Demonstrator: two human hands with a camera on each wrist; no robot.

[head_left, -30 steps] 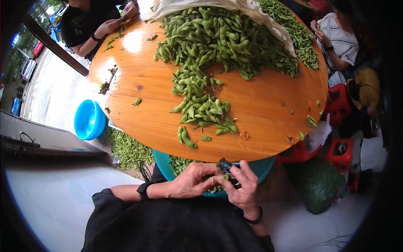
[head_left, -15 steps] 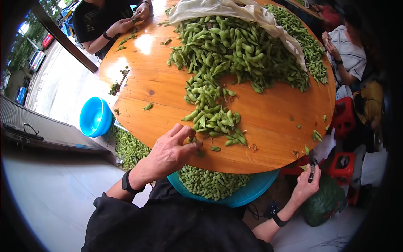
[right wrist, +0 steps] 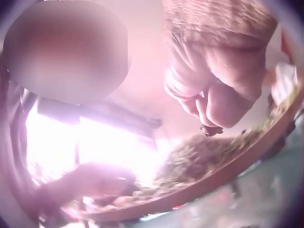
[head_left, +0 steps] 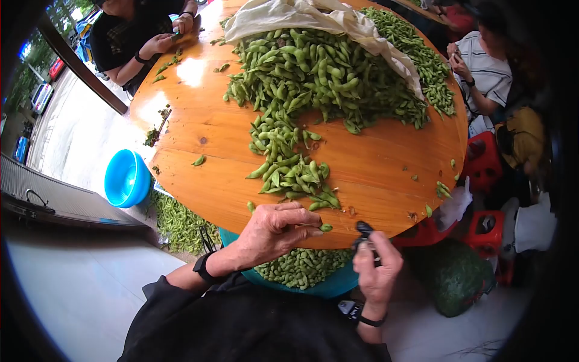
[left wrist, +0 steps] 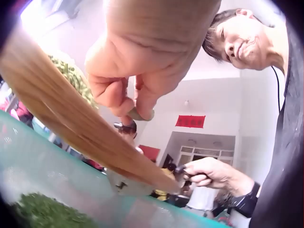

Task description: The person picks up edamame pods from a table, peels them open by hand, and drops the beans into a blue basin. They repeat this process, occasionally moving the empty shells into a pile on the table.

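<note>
Over the near table edge, my left hand [head_left: 274,234] pinches a green pod [head_left: 325,227] between thumb and fingertips; the left wrist view shows the pod [left wrist: 137,114] under the fingers. To its right, my right hand [head_left: 379,265] grips a small black tool [head_left: 363,235], its fingers curled round it. The two hands are apart. Below them a teal basin [head_left: 335,285] holds many trimmed pods [head_left: 295,268], partly hidden by the left forearm. A trail of pods [head_left: 295,176] lies on the table just beyond the left hand.
A large pod heap [head_left: 325,75] under a pale cloth [head_left: 338,19] covers the far side of the wooden table [head_left: 205,127]. Blue basins [head_left: 127,178] stand at the left, red stools [head_left: 484,161] and a dark green bag [head_left: 452,277] at the right. Two people sit across.
My left hand has lifted from the table with a pod. My right hand has come back from the far right toward the left hand, still gripping the tool.
</note>
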